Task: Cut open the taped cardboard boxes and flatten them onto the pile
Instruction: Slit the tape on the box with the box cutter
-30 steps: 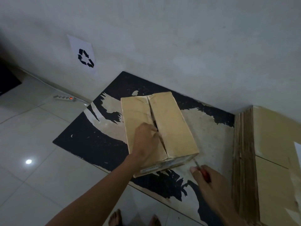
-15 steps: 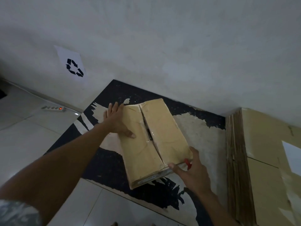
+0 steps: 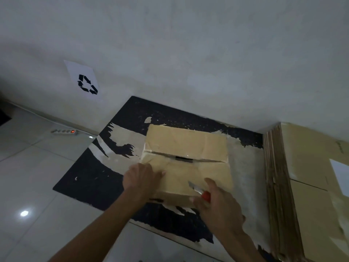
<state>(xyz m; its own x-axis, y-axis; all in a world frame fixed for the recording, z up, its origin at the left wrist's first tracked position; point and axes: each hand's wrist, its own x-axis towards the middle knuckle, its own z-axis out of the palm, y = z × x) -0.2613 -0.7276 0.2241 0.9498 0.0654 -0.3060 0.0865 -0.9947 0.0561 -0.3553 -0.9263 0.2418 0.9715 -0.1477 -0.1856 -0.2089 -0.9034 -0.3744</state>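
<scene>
Box [image 3: 186, 159] on worn black mat [image 3: 90, 178] by the wall, top seam split, left hand [image 3: 140, 179] pressing its near-left corner, right hand [image 3: 217, 207] gripping red knife [image 3: 199, 190], recycling sign [image 3: 83, 81] without readable words, flattened pile [image 3: 294, 195] at mat's right edge

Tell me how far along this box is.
Done: the top seam of the box gapes open. In hand: the left hand steadies its near corner while the right hand holds the knife over it. Left: flatten it onto the pile.

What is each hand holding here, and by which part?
Right hand grips the box cutter by its red handle. Left hand holds nothing, resting on the cardboard box.
</scene>
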